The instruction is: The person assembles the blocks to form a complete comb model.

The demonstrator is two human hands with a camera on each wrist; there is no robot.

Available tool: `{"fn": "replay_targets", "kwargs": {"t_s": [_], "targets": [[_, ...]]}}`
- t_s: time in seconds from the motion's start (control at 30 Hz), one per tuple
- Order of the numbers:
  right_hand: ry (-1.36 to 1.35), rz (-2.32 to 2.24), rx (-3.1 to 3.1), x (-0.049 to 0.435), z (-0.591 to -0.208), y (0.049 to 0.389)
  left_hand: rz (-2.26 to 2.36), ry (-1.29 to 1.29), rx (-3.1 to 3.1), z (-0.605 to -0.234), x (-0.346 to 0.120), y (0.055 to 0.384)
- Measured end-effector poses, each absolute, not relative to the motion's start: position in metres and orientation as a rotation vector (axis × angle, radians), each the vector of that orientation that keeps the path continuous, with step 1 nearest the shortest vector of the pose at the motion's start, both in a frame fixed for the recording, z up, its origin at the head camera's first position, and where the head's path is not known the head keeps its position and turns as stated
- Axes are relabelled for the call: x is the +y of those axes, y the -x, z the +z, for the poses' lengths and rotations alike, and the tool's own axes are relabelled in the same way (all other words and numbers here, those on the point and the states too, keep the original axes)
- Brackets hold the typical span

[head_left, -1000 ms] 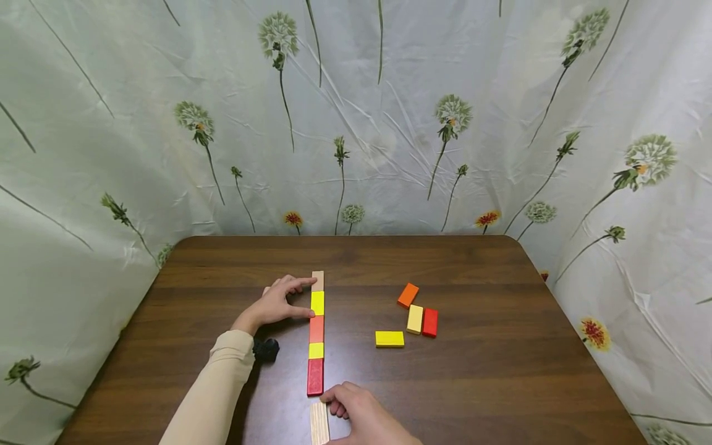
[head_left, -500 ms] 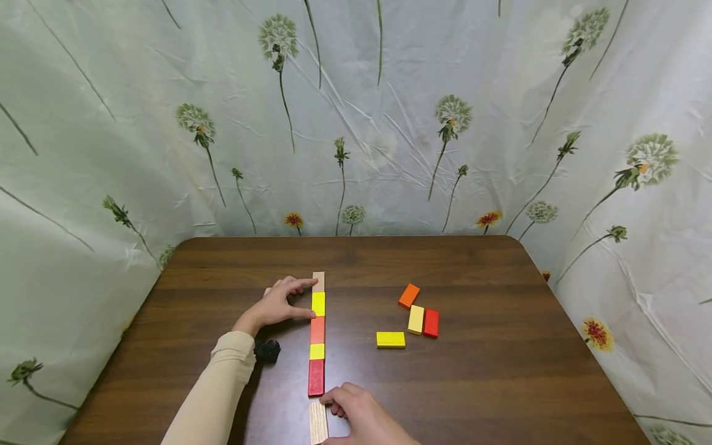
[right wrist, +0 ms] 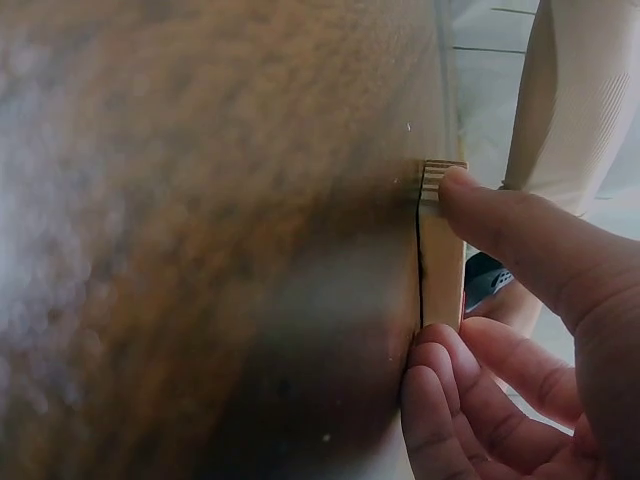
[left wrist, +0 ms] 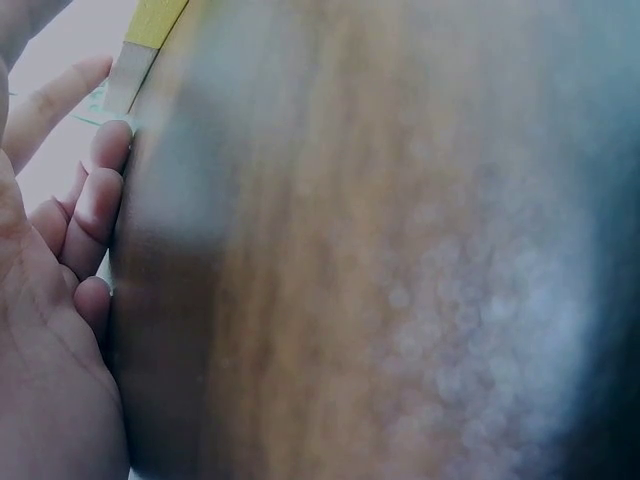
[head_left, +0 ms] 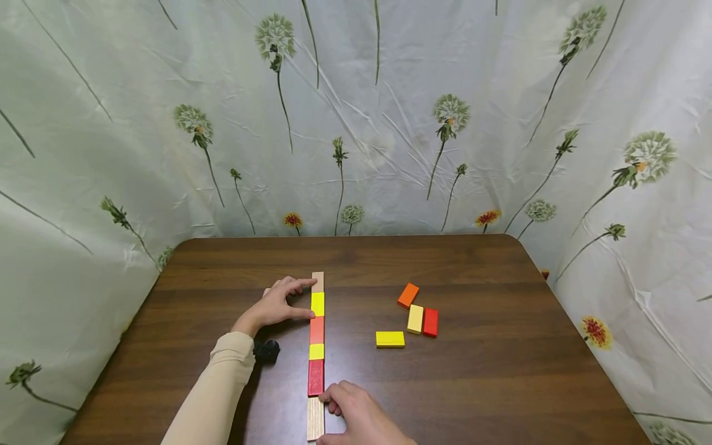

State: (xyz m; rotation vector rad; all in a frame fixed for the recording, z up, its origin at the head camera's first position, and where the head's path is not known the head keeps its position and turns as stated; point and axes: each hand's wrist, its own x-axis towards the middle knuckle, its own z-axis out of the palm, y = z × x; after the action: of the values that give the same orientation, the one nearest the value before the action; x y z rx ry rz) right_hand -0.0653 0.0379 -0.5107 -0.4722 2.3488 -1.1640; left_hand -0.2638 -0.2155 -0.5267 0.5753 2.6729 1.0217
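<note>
Several coloured blocks form a straight row on the table in the head view: a pale wooden block [head_left: 317,282] at the far end, then a yellow block [head_left: 317,303], an orange-red block [head_left: 316,330], a small yellow block [head_left: 316,351] and a red block [head_left: 315,377]. My left hand [head_left: 276,303] lies along the row's left side. Its index fingertip touches the pale block, its thumb the yellow one near the orange-red joint. My right hand [head_left: 361,415] grips a striped wooden block [head_left: 314,419] between thumb and fingers, its far end against the red block.
Right of the row lie an orange block [head_left: 408,295], a cream block [head_left: 415,319], a red block [head_left: 431,322] and a yellow block [head_left: 390,339]. A black object [head_left: 266,352] shows beside the left wrist. A flowered curtain [head_left: 389,123] hangs behind the brown table [head_left: 500,377].
My right hand has slid the striped wooden block slightly left and away from me, closing the gap to the red block. The left hand has kept its place.
</note>
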Motion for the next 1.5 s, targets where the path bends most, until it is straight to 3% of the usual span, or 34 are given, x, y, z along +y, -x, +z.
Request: {"fn": "replay_targets", "kwargs": {"t_s": [0.43,0.67,1.5], "targets": [[0.592,-1.124,2.439,0.0375,-0.5097,0.0621,1.024,-0.582,2.674,-0.5278,-0.2152,0.2647],[0.475,-1.181,2.31,0.0377,-0.508,0.0648,1.017,-0.589,2.672,-0.527,-0.2151,0.2643],[0.524,-1.212,2.303,0.0406,-0.5091,0.0668,1.023,-0.603,2.673,-0.5251,-0.2143,0.2639]]}}
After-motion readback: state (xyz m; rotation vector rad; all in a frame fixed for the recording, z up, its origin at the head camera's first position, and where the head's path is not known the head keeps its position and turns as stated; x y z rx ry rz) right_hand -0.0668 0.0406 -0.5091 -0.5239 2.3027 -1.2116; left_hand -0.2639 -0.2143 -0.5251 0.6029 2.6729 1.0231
